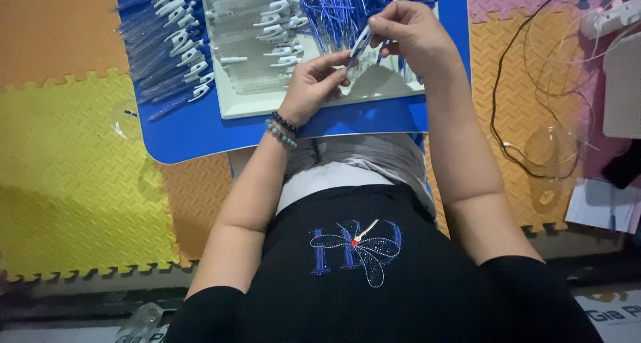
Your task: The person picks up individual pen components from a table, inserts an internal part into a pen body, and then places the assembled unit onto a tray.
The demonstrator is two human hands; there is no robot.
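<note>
— What lies around the hands?

— A low blue table (200,132) stands on foam floor mats (73,176) of yellow, orange and pink. On the table sits a pale tray (234,99). A heap of thin blue refills (340,6) fills the tray's far right corner, just beyond the hands. Clear pen barrels with white clips (277,46) lie in rows across the tray's middle, and another row of them (177,36) lies on the table to the tray's left. A small clear dish (125,119) rests on the mat at the table's left edge.

— And off to the right?

— A black cable (497,96) loops over the mats, a clear cup (551,152) stands near it, and a white power strip (611,16) sits at the far corner.

— Anything blocking the hands?

— Nothing between them; the refill heap crowds right behind the right hand.

— Where is the pen?

— The pen (360,42) is held above the tray's right part, slanting between both hands. The right hand (414,36) pinches its upper, white-tipped end between thumb and fingers. The left hand (314,82), with bead bracelets (282,129) on the wrist, pinches the lower end with thumb and forefinger.
</note>
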